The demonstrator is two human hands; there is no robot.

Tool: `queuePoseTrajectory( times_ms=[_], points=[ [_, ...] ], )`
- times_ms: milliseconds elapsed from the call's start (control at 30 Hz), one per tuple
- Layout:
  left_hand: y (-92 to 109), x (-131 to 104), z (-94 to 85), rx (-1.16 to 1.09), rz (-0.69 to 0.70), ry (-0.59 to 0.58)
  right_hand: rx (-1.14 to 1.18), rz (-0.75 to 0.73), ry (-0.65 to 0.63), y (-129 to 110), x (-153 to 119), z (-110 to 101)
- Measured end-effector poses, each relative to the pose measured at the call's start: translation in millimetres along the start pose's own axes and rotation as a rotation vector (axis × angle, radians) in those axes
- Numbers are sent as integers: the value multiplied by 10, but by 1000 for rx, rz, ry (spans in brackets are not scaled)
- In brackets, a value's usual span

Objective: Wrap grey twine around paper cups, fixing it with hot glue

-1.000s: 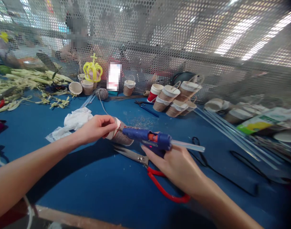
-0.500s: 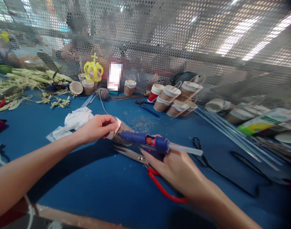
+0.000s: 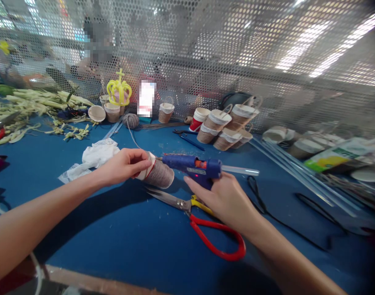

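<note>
My left hand (image 3: 130, 166) pinches the white rim end of a paper cup (image 3: 159, 174) wound with grey-brown twine. The cup lies tilted on its side. In my right hand (image 3: 224, 196) is a blue hot glue gun (image 3: 193, 164) with a clear glue stick poking out of its back. Its nozzle points left and reaches the cup near the rim; whether it touches I cannot tell. Below the gun, scissors (image 3: 181, 205) with red and yellow handles lie on the blue table (image 3: 129, 241). A grey twine ball (image 3: 131, 120) stands behind, its strand running toward the cup.
White lace fabric (image 3: 100, 153) is bunched left of the cup. Several wrapped cups (image 3: 227, 139) are stacked at the back right. Clear glue sticks (image 3: 301, 176) and a black cable (image 3: 285, 223) lie rightward. Pliers (image 3: 190, 139) and a yellow crown (image 3: 120, 88) are at the back.
The glue gun has turned more level, and its nozzle has shifted up and right toward the cup's rim. More of the twine-wrapped cup and the scissors now shows. My left hand stays nearly still.
</note>
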State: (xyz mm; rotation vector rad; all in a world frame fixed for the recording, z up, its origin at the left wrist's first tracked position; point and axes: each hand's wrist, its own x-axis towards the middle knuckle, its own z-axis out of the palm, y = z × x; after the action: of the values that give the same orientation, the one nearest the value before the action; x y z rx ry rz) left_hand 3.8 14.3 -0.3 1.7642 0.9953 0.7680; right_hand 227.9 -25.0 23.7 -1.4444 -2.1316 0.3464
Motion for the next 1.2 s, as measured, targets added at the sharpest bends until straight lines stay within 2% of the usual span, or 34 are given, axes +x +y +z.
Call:
queuePoseTrajectory(
  times_ms=[200, 400, 567, 633, 800, 967, 1067, 1200],
  points=[
    [-20, 3, 6, -27, 26, -14, 15, 52, 8, -12, 34, 7],
    [16, -6, 9, 18, 19, 6, 341, 280, -67, -24, 91, -62],
    [62, -15, 10, 60, 20, 27, 471, 448, 63, 193, 304, -68],
    [62, -21, 9, 89, 18, 31, 432, 483, 35, 319, 404, -25],
    [59, -34, 4, 151, 20, 46, 340, 510, -2, 569, 583, 187],
    [70, -45, 19, 203, 30, 66, 215, 523, -30, 666, 649, 329],
    [72, -54, 30, 225, 49, 72, 134, 490, -31, 598, 665, 273],
    [74, -62, 39, 249, 69, 68, 91, 342, -23, 291, 720, 148]
  ],
)
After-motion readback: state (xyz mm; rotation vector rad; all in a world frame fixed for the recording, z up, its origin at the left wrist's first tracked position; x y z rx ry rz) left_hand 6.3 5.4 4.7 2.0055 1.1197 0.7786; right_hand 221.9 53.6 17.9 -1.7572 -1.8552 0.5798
